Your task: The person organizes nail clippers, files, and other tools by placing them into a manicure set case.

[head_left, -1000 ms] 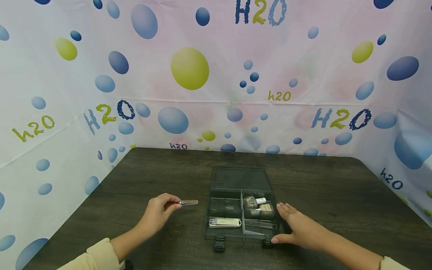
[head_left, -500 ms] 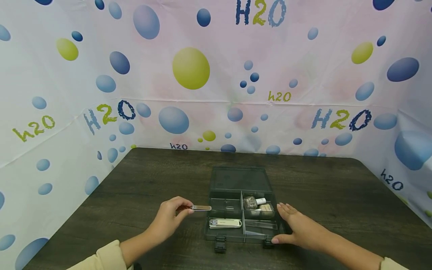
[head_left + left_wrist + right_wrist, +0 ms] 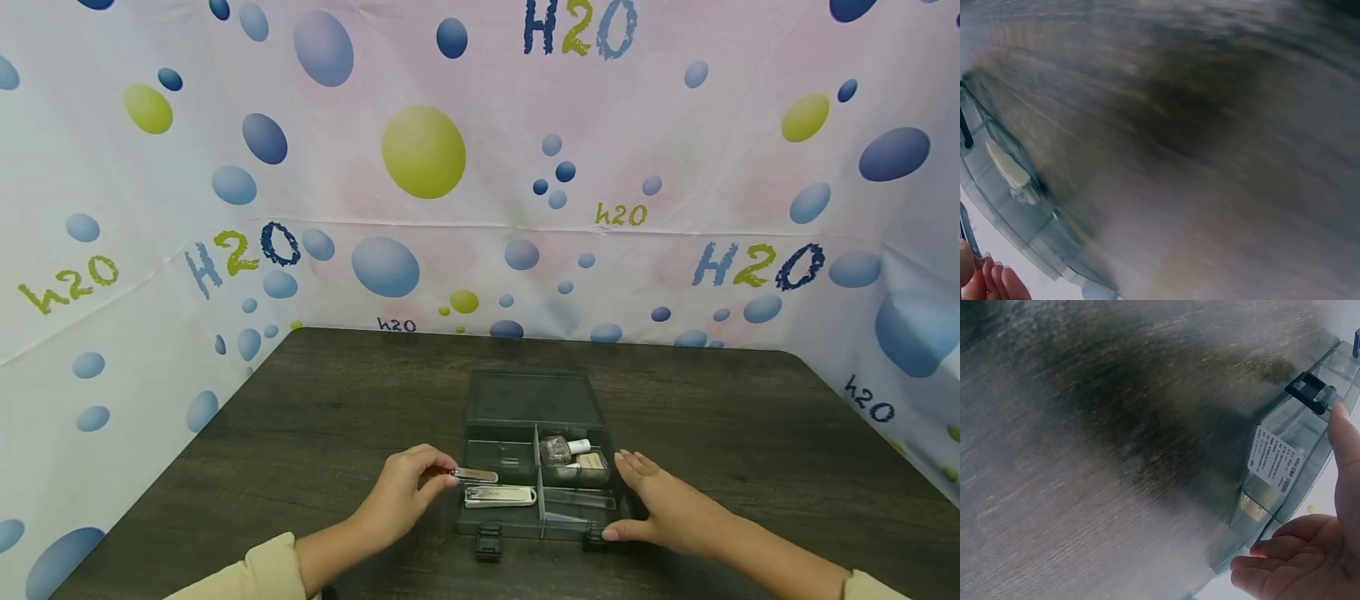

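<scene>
My left hand (image 3: 408, 492) pinches one end of a small nail clipper (image 3: 477, 475) between thumb and fingers. The clipper lies level over the left side of a dark see-through divided box (image 3: 501, 527), whose lid (image 3: 534, 398) is folded back. Just in front of it, a larger pale nail clipper (image 3: 500, 497) rests in the front left compartment. My right hand (image 3: 663, 504) rests against the box's right side with straight fingers, its thumb at the right front latch (image 3: 595, 537). The right wrist view shows that thumb near the latch (image 3: 1310, 394) and a white label (image 3: 1275, 459) on the box.
In the back right compartment are a glittery nail polish bottle (image 3: 555, 450) with a white cap and a beige-topped item (image 3: 591, 462). Clear flat pieces (image 3: 577, 500) lie in the front right one. A patterned curtain (image 3: 480, 167) hangs behind the dark wooden table (image 3: 360, 375).
My left hand has moved right and slightly toward me, bringing the small nail clipper from beside the box to over its left compartments. My right hand has stayed at the box.
</scene>
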The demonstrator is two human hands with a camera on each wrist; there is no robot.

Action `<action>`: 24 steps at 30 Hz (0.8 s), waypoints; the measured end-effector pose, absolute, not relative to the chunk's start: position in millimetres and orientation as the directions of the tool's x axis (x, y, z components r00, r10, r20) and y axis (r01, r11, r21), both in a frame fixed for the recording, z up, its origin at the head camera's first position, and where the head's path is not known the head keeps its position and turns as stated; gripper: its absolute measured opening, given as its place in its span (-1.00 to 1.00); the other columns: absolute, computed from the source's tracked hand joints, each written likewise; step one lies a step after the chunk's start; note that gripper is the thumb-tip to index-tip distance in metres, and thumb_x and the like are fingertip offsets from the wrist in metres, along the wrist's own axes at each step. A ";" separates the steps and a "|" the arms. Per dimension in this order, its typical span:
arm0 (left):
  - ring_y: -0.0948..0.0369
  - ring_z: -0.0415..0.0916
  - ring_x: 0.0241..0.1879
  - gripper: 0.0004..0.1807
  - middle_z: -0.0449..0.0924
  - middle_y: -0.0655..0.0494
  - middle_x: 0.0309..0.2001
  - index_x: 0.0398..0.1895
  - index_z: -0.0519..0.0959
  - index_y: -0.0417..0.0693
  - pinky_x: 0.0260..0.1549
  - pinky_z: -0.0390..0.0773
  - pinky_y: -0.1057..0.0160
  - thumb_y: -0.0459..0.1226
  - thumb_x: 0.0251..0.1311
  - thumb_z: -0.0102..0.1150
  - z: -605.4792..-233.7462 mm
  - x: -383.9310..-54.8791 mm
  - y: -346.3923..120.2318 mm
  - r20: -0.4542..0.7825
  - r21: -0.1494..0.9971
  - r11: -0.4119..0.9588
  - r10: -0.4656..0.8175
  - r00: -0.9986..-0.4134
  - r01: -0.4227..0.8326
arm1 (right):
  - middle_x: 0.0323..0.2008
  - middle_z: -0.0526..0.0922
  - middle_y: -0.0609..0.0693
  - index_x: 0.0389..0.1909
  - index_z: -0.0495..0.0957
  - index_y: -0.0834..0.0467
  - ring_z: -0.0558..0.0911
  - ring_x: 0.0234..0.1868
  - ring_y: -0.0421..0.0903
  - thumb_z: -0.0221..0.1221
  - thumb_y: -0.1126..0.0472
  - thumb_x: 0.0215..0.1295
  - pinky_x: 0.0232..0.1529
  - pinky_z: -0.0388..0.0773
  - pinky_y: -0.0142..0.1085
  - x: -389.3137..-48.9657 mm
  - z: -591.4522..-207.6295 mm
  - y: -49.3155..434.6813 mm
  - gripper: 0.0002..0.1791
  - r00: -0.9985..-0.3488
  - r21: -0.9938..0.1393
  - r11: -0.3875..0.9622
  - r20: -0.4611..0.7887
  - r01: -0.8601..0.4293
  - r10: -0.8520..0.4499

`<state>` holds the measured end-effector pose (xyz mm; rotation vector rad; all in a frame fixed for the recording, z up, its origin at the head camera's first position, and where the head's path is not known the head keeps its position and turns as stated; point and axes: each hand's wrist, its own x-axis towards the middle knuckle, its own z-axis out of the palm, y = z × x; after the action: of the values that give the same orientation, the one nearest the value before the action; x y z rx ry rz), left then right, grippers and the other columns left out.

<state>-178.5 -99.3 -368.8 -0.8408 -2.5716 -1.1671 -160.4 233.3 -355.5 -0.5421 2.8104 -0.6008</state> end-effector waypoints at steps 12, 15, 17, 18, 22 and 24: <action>0.37 0.43 -0.35 -0.91 0.61 0.10 -0.30 -0.33 0.61 -0.16 -0.32 0.55 0.41 -0.33 0.13 0.19 -368.5 -179.2 -71.8 0.328 0.555 0.522 0.578 -0.747 0.647 | 0.32 0.10 0.46 0.30 0.12 0.48 0.09 0.33 0.43 0.24 -0.31 -0.09 0.19 0.19 0.28 -160.4 -357.2 234.9 0.16 -0.909 -0.434 0.847 -0.128 -0.308 -0.397; 0.36 0.41 -0.34 -0.90 0.60 0.10 -0.30 -0.33 0.61 -0.17 -0.40 0.49 0.48 -0.32 0.13 0.19 -368.4 -179.7 -66.0 0.312 0.524 0.524 0.616 -0.723 0.672 | 0.33 0.10 0.46 0.30 0.12 0.47 0.09 0.33 0.42 0.24 -0.32 -0.09 0.19 0.19 0.28 -160.5 -357.6 235.0 0.15 -0.908 -0.436 0.845 -0.128 -0.310 -0.399; 0.35 0.42 -0.33 -0.90 0.60 0.11 -0.31 -0.34 0.61 -0.17 -0.38 0.49 0.50 -0.32 0.12 0.19 -368.4 -180.7 -62.7 0.289 0.493 0.537 0.641 -0.711 0.684 | 0.33 0.10 0.46 0.30 0.12 0.47 0.09 0.33 0.42 0.23 -0.32 -0.08 0.19 0.20 0.28 -160.7 -357.8 235.1 0.15 -0.908 -0.433 0.845 -0.123 -0.315 -0.402; 0.35 0.43 -0.33 -0.90 0.59 0.12 -0.31 -0.34 0.61 -0.17 -0.37 0.49 0.50 -0.32 0.12 0.20 -368.5 -181.3 -61.6 0.276 0.478 0.544 0.653 -0.706 0.690 | 0.33 0.10 0.45 0.30 0.12 0.47 0.09 0.34 0.42 0.23 -0.32 -0.08 0.19 0.20 0.28 -160.7 -357.9 235.3 0.15 -0.907 -0.431 0.845 -0.121 -0.317 -0.402; 0.39 0.41 -0.34 -0.90 0.59 0.15 -0.34 -0.34 0.62 -0.15 -0.36 0.48 0.50 -0.29 0.11 0.21 -368.9 -185.6 -59.6 0.202 0.416 0.575 0.697 -0.688 0.705 | 0.32 0.10 0.45 0.30 0.13 0.47 0.10 0.33 0.42 0.23 -0.32 -0.07 0.18 0.21 0.27 -160.7 -358.2 236.0 0.14 -0.906 -0.427 0.843 -0.113 -0.326 -0.407; 0.41 0.40 -0.36 -0.90 0.59 0.15 -0.36 -0.35 0.63 -0.14 -0.37 0.47 0.51 -0.29 0.11 0.21 -368.6 -189.1 -59.6 0.171 0.389 0.574 0.723 -0.669 0.720 | 0.32 0.10 0.45 0.30 0.13 0.47 0.10 0.33 0.42 0.23 -0.32 -0.07 0.18 0.21 0.27 -160.5 -358.1 236.3 0.14 -0.905 -0.429 0.842 -0.114 -0.328 -0.410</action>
<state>-189.1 -59.6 -368.6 -1.2803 -2.7935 -0.6859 -160.5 236.3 -358.1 -0.5711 2.8198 -0.6029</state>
